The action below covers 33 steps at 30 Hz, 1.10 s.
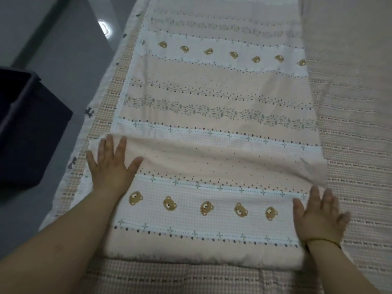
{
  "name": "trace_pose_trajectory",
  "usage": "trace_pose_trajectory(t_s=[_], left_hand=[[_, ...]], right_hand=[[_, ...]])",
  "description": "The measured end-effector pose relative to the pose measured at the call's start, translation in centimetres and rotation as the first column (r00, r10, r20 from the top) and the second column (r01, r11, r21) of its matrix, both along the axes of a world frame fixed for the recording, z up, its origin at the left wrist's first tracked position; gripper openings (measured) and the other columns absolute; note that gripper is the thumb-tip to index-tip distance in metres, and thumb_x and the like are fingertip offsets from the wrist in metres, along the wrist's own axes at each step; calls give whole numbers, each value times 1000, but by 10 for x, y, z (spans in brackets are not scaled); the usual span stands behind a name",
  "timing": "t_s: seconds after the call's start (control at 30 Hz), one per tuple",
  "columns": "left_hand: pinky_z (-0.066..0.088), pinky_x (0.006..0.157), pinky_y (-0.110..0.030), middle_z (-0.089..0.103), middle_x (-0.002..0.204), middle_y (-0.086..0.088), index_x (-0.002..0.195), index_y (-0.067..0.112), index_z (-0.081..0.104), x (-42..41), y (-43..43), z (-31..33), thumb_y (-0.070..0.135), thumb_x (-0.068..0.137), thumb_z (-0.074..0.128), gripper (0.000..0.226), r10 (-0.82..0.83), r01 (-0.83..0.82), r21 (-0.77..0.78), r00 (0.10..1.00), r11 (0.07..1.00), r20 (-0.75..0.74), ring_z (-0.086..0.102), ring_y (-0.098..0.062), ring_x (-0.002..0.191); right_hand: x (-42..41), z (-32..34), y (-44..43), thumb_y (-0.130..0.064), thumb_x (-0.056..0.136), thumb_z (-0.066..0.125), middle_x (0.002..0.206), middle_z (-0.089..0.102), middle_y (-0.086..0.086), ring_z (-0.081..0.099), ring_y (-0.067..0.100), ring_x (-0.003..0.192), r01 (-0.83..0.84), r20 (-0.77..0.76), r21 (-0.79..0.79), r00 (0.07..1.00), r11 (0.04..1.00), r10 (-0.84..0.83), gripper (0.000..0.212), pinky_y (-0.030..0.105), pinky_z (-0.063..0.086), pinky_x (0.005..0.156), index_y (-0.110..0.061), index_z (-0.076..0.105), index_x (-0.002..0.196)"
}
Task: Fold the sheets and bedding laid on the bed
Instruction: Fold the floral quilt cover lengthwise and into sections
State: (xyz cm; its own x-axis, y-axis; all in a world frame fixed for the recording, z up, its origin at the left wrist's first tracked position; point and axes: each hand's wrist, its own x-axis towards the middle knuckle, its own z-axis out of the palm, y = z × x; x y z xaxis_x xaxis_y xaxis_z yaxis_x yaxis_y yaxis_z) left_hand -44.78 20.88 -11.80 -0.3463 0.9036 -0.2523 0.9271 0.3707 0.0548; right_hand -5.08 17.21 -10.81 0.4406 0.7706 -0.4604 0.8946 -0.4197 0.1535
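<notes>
Quilt printed with bears and leafy stripes lies as a long strip on the checked sheet, its near end turned over onto itself as a thicker flap. The left hand lies flat with fingers spread wide on the flap's left corner. The right hand lies flat and open at the flap's right edge, partly off the quilt; neither grips any cloth. The step in hand looks like pressing this fold down. To do it well, both palms should smooth from the quilt's middle out to its sides, pushing out the shallow sag across the flap, and the flap's sides should line up with the layer beneath before another turn. The flap's right corner is blurred, so its alignment cannot be judged. Left of the quilt, beyond the sheet, a dark box stands on the grey floor.
</notes>
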Motion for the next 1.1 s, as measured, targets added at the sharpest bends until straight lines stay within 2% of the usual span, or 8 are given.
trace_pose_trajectory(t_s=[0.23, 0.37, 0.47, 0.6, 0.73, 0.8, 0.97, 1.1], left_hand=[[-36, 98, -30, -13, 155, -6, 149, 23, 1, 15, -15, 4, 45, 97, 13, 58, -163, 171, 131, 984, 976, -68, -14, -22, 143], [1, 111, -34, 41, 142, -13, 135, 18, 35, 56, -58, -14, 47, 99, 7, 55, -530, 524, 86, 844, 847, 80, 23, -24, 134], [1, 113, -34, 41, 141, -8, 134, 20, 36, 55, -70, -23, 53, 97, 6, 58, -518, 514, 60, 848, 856, 113, -5, -9, 145], [-2, 114, -30, 49, 137, -13, 133, 17, 38, 52, -77, -24, 53, 97, 8, 59, -480, 472, 95, 872, 876, 96, 12, -21, 142], [25, 107, -38, 54, 131, -12, 124, 8, 58, 55, -99, 3, 32, 94, 47, 40, -69, 20, 121, 908, 992, 413, 43, -29, 125], [37, 90, -32, 65, 99, -6, 103, 3, 65, 51, -111, 23, 16, 92, 54, 21, 296, -341, -67, 682, 938, 669, 54, -26, 103], [41, 43, -19, 54, 45, -11, 63, -1, 49, 40, -139, 51, 27, 98, 42, 45, 752, -632, -622, -91, 463, 653, 51, -21, 41], [43, 89, -41, 53, 123, -22, 105, -6, 54, 51, -158, 57, 41, 95, 43, 49, 784, -541, -775, -304, 326, 541, 52, -33, 114]], right_hand=[[-115, -20, -14, -40, 91, 23, 140, 40, 24, 30, 39, 131, -302, -64, 369, 935, 879, 349, 58, 47, 10, 112, -4, 41, 133], [-185, -34, -20, -49, 97, 4, 141, 36, 7, 2, 26, 144, -516, -168, 351, 787, 782, 594, 59, 39, 4, 110, -17, 36, 133], [-159, -36, -16, -55, 94, -2, 139, 44, 5, 32, 25, 136, -562, -219, 175, 778, 808, 588, 70, 38, 2, 110, -18, 42, 134], [-66, -25, -27, -72, 63, -25, 147, -23, -3, -20, 15, 139, -430, -76, 73, 897, 900, 435, 93, 35, -29, 105, -23, -15, 142], [-28, 5, -52, -47, 97, 22, 156, -7, 8, -4, 24, 145, -214, -132, -30, 969, 976, 208, 66, 40, -1, 116, -13, 3, 149], [-29, 13, -69, -17, 93, 50, 147, 31, 23, 28, 35, 137, 42, -342, 203, 939, 978, 31, 47, 43, 20, 113, 4, 42, 135], [-53, 46, -106, -10, 90, 55, 90, 58, 16, 52, 27, 86, 810, -692, 113, 480, 576, -539, 12, 35, 40, 87, 0, 59, 84], [-71, 40, -115, -16, 96, 48, 92, 60, 22, 58, 32, 84, 911, -768, -385, -230, 144, -598, 30, 42, 50, 77, 12, 56, 101]])
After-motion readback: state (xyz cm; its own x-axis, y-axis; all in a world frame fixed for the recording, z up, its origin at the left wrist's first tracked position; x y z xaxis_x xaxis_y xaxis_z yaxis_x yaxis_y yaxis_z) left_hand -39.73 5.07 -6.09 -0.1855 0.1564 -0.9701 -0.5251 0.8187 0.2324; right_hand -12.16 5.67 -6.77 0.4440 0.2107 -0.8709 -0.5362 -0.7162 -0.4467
